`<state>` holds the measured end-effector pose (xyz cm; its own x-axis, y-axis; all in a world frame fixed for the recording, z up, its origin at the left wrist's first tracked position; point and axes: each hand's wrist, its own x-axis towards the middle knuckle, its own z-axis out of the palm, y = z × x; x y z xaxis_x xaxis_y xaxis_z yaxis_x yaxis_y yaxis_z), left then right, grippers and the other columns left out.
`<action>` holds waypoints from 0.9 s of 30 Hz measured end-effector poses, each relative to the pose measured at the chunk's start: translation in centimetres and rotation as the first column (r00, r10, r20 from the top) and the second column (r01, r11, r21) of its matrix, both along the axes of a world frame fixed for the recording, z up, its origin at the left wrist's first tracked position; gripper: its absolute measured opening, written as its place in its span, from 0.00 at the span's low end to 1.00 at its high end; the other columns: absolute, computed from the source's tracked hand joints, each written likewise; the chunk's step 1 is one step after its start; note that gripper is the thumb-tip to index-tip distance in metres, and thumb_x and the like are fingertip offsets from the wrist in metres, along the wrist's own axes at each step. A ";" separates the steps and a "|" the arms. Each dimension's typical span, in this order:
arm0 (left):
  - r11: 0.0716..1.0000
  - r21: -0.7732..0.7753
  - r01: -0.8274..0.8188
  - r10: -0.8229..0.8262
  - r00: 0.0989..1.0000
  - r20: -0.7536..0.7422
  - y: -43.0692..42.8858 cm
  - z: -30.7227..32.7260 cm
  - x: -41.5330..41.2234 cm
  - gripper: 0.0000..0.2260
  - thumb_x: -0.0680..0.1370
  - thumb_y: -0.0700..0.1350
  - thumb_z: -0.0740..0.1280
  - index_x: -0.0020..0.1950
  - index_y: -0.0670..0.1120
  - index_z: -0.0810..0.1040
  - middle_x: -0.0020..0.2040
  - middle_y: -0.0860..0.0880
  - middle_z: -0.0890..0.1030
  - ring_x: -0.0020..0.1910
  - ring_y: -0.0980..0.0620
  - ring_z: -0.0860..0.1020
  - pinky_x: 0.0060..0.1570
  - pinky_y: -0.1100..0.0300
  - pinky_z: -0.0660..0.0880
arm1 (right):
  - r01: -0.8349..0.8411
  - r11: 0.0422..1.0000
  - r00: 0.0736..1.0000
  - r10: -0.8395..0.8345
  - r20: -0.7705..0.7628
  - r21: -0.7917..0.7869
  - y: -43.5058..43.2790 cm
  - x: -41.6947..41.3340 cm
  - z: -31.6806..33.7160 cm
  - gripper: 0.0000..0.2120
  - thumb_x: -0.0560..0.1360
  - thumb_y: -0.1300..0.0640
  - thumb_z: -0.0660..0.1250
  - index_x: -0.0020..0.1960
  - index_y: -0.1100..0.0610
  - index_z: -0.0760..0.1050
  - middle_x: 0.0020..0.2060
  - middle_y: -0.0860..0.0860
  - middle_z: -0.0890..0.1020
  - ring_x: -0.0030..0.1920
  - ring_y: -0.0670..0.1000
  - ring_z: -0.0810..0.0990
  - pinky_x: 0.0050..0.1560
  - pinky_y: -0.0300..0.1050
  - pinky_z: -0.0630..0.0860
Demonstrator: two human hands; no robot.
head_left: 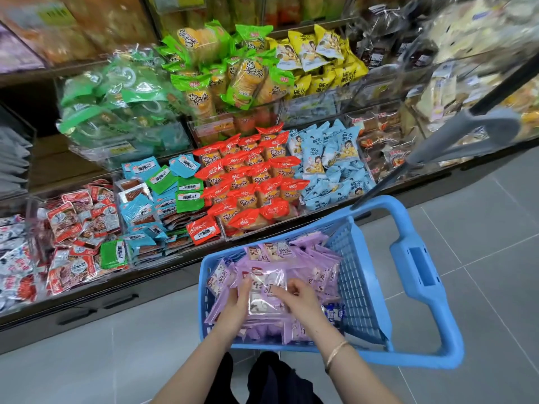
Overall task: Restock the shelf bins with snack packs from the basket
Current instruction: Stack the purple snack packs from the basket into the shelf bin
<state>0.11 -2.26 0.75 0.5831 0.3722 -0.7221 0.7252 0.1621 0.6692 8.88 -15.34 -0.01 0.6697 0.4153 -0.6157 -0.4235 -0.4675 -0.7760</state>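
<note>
At lower centre, both hands, left hand (pixel 237 298) and right hand (pixel 294 297), curled their fingers around purple snack packs (pixel 267 290) inside the blue basket (pixel 361 290); squaring the stack first should ease lifting toward the shelf bins (pixel 250 185).

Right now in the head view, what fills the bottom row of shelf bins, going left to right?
Red-and-white packs → blue and green flat sachets → orange-red cracker packs → light blue packs → brown-and-red packs.
</note>
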 end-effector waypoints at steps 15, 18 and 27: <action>0.851 -0.204 -0.484 0.490 0.871 -0.022 4.3 0.5 -4.2 0.50 0.48 0.62 0.74 0.66 0.43 0.69 0.55 0.50 0.76 0.56 0.47 0.76 0.61 0.47 0.72 | 0.527 0.843 0.655 -0.485 -0.579 -0.109 4.1 5.9 -4.3 0.16 0.80 0.54 0.59 0.64 0.61 0.70 0.44 0.59 0.78 0.41 0.55 0.77 0.48 0.49 0.78; 0.827 -0.197 -0.527 0.532 0.846 -0.030 4.5 0.7 -4.9 0.49 0.47 0.61 0.75 0.64 0.42 0.69 0.56 0.45 0.78 0.55 0.47 0.78 0.58 0.50 0.74 | 0.576 0.809 0.623 -0.527 -0.578 -0.116 5.6 5.9 -4.9 0.15 0.79 0.61 0.60 0.64 0.63 0.70 0.48 0.61 0.78 0.35 0.53 0.76 0.26 0.39 0.78; 0.851 -0.182 -0.493 0.497 0.867 -0.030 6.4 2.6 -7.0 0.48 0.49 0.64 0.74 0.63 0.44 0.67 0.55 0.49 0.77 0.53 0.50 0.77 0.54 0.53 0.72 | 0.594 0.797 0.619 -0.539 -0.571 -0.110 4.7 4.5 -3.7 0.02 0.78 0.65 0.62 0.49 0.63 0.72 0.44 0.61 0.76 0.32 0.52 0.77 0.25 0.36 0.77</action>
<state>-6.84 4.10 3.40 0.3690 0.4817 -0.7949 0.5055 0.6137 0.6065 13.41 -10.63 -3.71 0.3440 0.1369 -0.9289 -0.9388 0.0662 -0.3379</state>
